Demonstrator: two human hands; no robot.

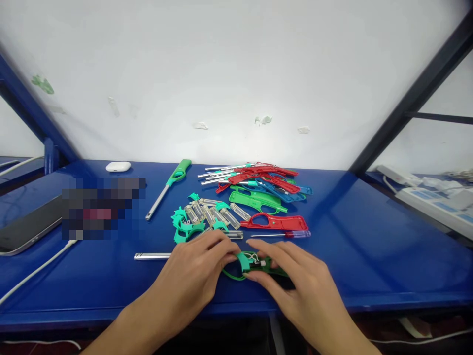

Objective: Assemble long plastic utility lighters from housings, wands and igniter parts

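Both of my hands rest on a green lighter body (254, 265) lying near the front edge of the blue table (369, 256). My left hand (192, 278) pinches its left end, where a metal tube (152, 256) sticks out to the left. Over the right part of the body my right hand (295, 283) presses with curled fingers. A teal trigger piece (244, 260) and a small white wire show inside the open shell between my fingers.
Behind my hands lie clear gas tubes with teal parts (207, 217), a red shell (275, 223), a green shell (254, 199), a pile of red and blue shells with metal tubes (258, 180), a screwdriver (286, 234) and a finished green lighter (170, 190). A tablet (27, 227) and earbud case (118, 166) sit left.
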